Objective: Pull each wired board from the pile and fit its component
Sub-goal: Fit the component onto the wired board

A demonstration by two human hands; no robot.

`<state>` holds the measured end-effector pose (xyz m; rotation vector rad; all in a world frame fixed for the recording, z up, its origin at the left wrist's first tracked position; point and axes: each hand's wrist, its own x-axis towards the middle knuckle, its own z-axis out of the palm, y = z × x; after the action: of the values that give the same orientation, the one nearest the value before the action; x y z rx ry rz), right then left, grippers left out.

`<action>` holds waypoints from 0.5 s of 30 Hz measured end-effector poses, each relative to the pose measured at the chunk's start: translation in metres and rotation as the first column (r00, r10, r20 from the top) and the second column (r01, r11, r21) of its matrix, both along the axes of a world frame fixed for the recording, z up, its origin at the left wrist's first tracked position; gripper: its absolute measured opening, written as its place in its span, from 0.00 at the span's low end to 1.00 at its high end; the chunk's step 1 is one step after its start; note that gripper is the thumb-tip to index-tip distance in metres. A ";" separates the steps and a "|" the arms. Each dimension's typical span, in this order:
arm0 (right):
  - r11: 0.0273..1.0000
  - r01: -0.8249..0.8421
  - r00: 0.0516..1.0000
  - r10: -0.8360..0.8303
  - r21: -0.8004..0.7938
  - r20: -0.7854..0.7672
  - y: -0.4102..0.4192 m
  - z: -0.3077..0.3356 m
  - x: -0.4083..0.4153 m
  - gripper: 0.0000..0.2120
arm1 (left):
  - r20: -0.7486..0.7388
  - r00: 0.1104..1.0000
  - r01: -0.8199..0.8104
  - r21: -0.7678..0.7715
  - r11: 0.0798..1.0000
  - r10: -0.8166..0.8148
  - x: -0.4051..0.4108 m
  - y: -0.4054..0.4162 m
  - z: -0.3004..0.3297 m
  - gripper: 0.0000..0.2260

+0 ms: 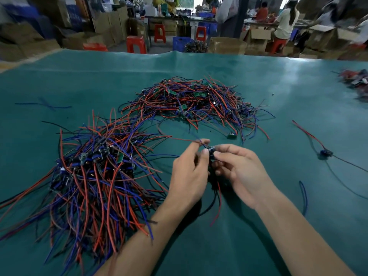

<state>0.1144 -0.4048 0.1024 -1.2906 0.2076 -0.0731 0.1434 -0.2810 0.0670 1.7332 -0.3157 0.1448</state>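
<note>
A small wired board is held above the middle of the bench, toward its near edge, between both hands. The left hand is curled, with thumb and forefinger pinched on the board's left side. The right hand is likewise curled, its thumb and fingertips gripping the board's right side. Whether a component is already seated on the board cannot be told, as the part is small and blurred. Red and black leads hang from the board down to the green bench cover between the wrists.

A large pile of red, blue and black wired boards is spread toward the left edge, just beside the left forearm. A second pile lies at the centre, farther back. A single wired board lies apart toward the right edge, and a further blurred heap is seen at the far right corner.
</note>
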 end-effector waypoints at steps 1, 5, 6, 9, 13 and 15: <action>0.998 0.014 1.000 -0.013 -0.054 0.006 0.000 -0.003 0.001 0.12 | -0.003 1.000 0.009 0.005 1.000 -0.009 0.000 0.000 0.000 0.10; 0.932 0.065 0.995 -0.033 -0.356 0.095 -0.005 -0.008 0.003 0.10 | 0.022 0.999 0.030 0.004 1.000 -0.030 0.000 0.000 0.000 0.11; 0.926 0.056 0.995 -0.019 -0.373 0.102 -0.005 -0.009 0.004 0.09 | 0.013 0.999 0.040 -0.003 0.999 -0.040 0.001 -0.001 0.000 0.11; 0.976 0.034 0.997 -0.019 -0.214 0.074 -0.006 -0.010 0.006 0.14 | -0.067 0.990 0.119 -0.098 0.988 -0.126 -0.001 -0.003 0.002 0.11; 0.992 -0.105 0.992 0.110 -0.075 0.062 -0.014 -0.011 0.007 0.08 | -0.070 0.989 0.124 -0.107 0.987 -0.132 0.001 -0.004 0.003 0.10; 0.987 -0.154 0.985 0.157 -0.047 0.071 -0.019 -0.010 0.006 0.13 | -0.118 0.981 0.131 -0.192 0.972 -0.156 0.000 -0.004 0.003 0.06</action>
<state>0.1208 -0.4243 0.0923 -1.3389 0.0410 0.0076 0.1433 -0.2853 0.0697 1.5230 -0.3189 -0.0460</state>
